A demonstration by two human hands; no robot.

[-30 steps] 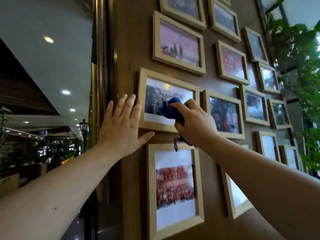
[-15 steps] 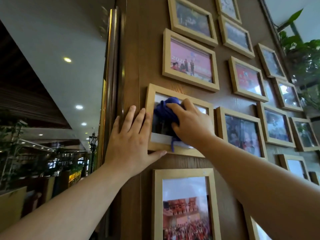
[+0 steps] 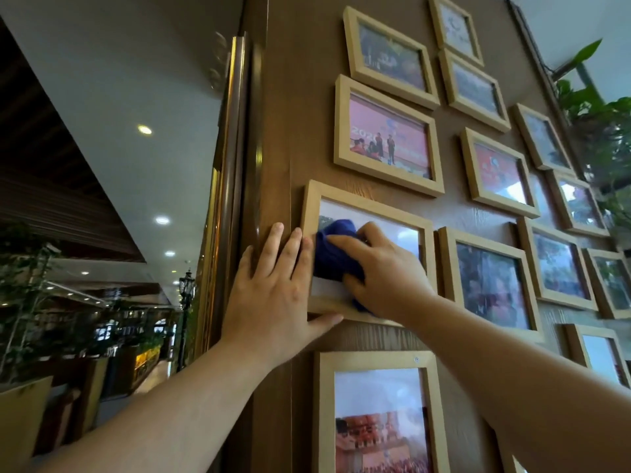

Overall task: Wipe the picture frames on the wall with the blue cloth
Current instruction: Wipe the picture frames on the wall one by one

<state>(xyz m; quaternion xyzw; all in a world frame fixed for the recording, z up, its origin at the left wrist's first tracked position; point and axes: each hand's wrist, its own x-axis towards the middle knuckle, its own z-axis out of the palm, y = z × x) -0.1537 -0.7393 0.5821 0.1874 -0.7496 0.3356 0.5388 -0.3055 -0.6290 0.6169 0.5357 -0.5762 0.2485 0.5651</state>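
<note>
Several light wooden picture frames hang on a brown wood wall [image 3: 478, 206]. My right hand [image 3: 386, 271] presses the bunched blue cloth [image 3: 333, 250] against the glass of the leftmost middle frame [image 3: 362, 204], over its left half. My left hand [image 3: 273, 288] lies flat with fingers spread on the wall's left edge, its fingertips and thumb touching that frame's left side and bottom corner. Directly below hangs a tall frame [image 3: 322, 404] with a red crowd photo. Above is a frame with a pink photo [image 3: 387, 134].
A brass-trimmed pillar edge [image 3: 232, 165] runs down left of the wall. Beyond it lies a dim hall with ceiling spotlights [image 3: 145, 129], a lamp post [image 3: 186, 288] and potted plants [image 3: 24, 302]. Green leaves [image 3: 601, 124] hang at the right edge.
My right hand has slid the cloth leftward across the frame's glass, toward my left hand. The view has tilted upward, so the frames sit lower in the picture. My left hand has stayed on the wall edge.
</note>
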